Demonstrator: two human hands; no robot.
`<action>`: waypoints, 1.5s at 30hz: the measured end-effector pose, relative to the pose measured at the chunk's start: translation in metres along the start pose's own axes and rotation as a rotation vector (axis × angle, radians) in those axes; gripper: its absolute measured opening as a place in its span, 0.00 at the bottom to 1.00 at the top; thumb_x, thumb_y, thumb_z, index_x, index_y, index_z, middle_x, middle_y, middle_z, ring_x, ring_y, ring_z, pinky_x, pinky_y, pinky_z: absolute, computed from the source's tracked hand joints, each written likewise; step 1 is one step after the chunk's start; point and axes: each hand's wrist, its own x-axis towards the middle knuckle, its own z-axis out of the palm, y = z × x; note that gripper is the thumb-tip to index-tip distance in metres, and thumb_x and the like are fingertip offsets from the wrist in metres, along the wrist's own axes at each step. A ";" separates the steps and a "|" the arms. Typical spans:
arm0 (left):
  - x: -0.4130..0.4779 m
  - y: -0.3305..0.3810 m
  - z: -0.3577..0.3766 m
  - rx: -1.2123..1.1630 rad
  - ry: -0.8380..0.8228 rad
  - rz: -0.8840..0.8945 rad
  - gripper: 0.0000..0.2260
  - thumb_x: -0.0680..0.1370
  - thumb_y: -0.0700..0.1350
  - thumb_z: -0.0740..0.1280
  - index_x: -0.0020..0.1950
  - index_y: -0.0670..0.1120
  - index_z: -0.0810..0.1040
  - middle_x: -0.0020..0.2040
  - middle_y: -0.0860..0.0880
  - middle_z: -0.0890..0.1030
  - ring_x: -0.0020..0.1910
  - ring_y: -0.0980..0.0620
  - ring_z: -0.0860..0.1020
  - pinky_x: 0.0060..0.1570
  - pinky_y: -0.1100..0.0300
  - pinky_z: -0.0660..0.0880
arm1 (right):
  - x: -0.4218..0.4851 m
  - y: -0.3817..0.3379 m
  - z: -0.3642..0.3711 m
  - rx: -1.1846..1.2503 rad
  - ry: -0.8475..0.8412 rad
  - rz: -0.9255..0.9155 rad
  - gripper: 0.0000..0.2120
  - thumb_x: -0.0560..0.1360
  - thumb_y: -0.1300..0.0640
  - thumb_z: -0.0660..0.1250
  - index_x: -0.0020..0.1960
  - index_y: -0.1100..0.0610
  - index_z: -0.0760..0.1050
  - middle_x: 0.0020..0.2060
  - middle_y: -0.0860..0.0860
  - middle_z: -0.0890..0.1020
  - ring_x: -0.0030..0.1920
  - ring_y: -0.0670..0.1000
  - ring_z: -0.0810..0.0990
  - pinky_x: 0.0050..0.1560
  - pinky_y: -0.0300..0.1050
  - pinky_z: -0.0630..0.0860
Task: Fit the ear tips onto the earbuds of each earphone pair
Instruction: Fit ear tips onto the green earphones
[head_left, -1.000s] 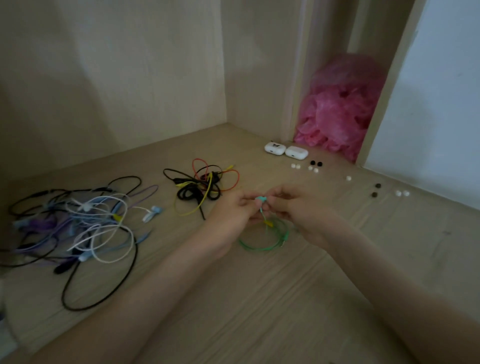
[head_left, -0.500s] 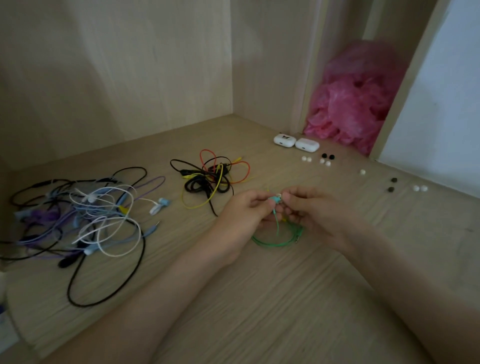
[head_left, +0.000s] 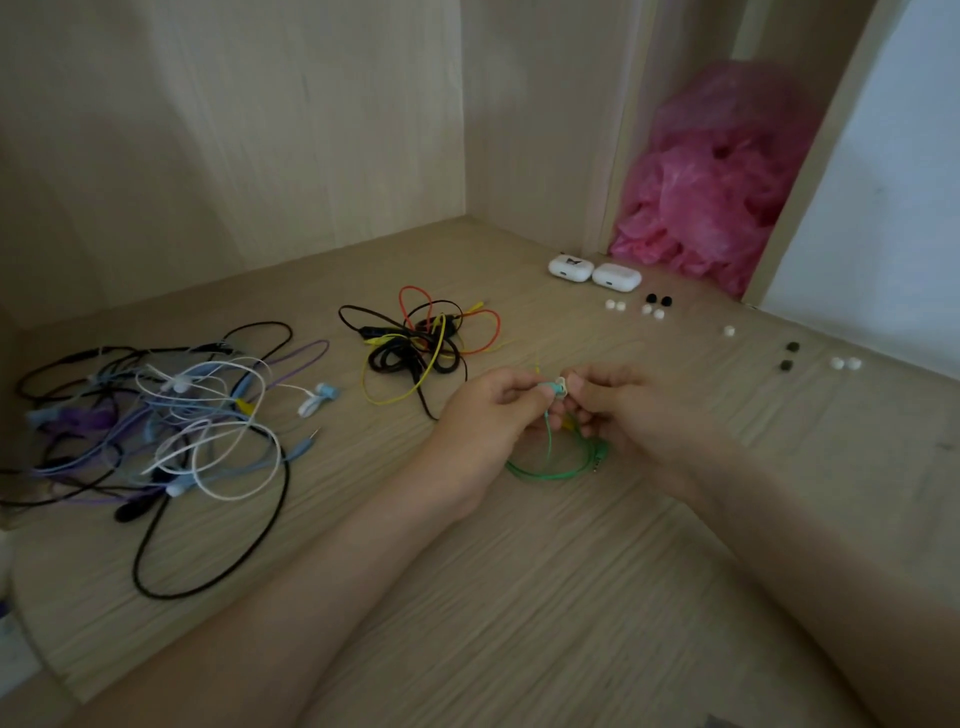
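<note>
Left hand (head_left: 488, 415): thumb and forefinger pinched on the teal earbud (head_left: 549, 388), its green cable (head_left: 550, 472) looped on the surface (head_left: 519, 597) just below. Right hand (head_left: 623, 410): fingertips closed on a pale ear tip (head_left: 562, 386) held against the earbud's nozzle, the join too small to be judged seated or not. Seating, it is judged, is best done with the earbud kept steady while the tip is pushed squarely and rolled round until its collar is caught all over; spare ear tips (head_left: 611, 304), white and black, are laid well apart to the right.
</note>
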 end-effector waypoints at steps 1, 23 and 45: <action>0.001 -0.001 0.000 0.008 0.014 0.002 0.08 0.78 0.39 0.64 0.55 0.38 0.77 0.38 0.50 0.82 0.34 0.62 0.78 0.35 0.72 0.71 | 0.000 0.001 0.001 0.007 0.022 -0.010 0.11 0.79 0.62 0.59 0.40 0.58 0.76 0.33 0.51 0.77 0.33 0.44 0.71 0.33 0.33 0.69; 0.001 0.000 0.005 0.064 0.086 0.076 0.04 0.77 0.39 0.66 0.50 0.40 0.79 0.40 0.47 0.83 0.36 0.59 0.79 0.47 0.61 0.75 | -0.004 0.005 0.014 -0.225 0.297 -0.262 0.11 0.76 0.64 0.63 0.37 0.53 0.72 0.25 0.41 0.78 0.29 0.38 0.73 0.36 0.36 0.70; -0.002 0.008 -0.002 -0.187 -0.014 0.023 0.07 0.79 0.36 0.62 0.49 0.45 0.77 0.37 0.49 0.81 0.35 0.58 0.79 0.44 0.64 0.76 | -0.005 0.001 0.013 -0.223 0.244 -0.357 0.06 0.76 0.62 0.65 0.43 0.53 0.75 0.34 0.47 0.81 0.35 0.39 0.77 0.37 0.32 0.71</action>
